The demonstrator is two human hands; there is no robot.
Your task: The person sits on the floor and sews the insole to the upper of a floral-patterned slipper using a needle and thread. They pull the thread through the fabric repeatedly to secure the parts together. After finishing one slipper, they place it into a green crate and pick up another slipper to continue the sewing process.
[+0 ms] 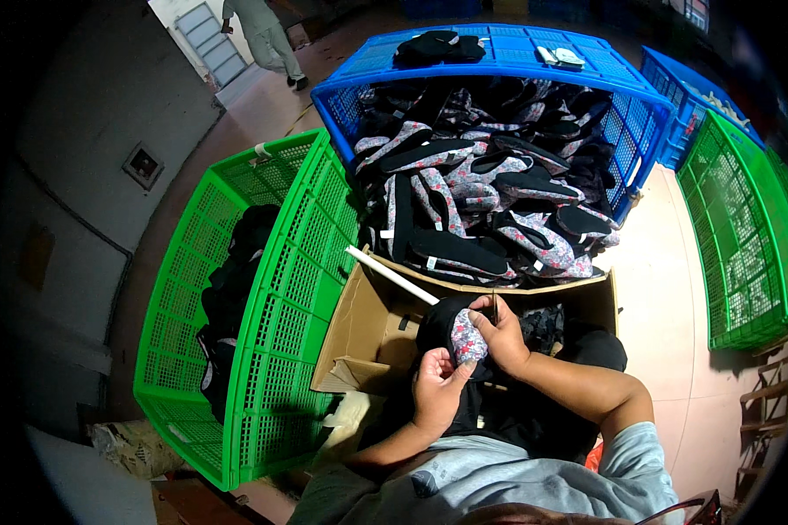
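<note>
A floral slipper (468,339) with black material around it is between my two hands, above an open cardboard box. My left hand (440,389) pinches its near edge with thumb and fingers. My right hand (502,337) grips the far right side, thumb on the floral cloth. Close to my right fingers a thin dark upright strip shows, too small to name. A white rod (392,273) slants over the box and its lower end meets the black material. Many floral and black slippers (473,192) spill from a blue crate toward the box.
The cardboard box (341,337) stands before me. A green crate (276,350) with black items is at left, the blue crate (517,39) ahead. Another green crate (735,236) stands right. A person (267,39) is on the floor far left; a wooden rack (769,411) is right.
</note>
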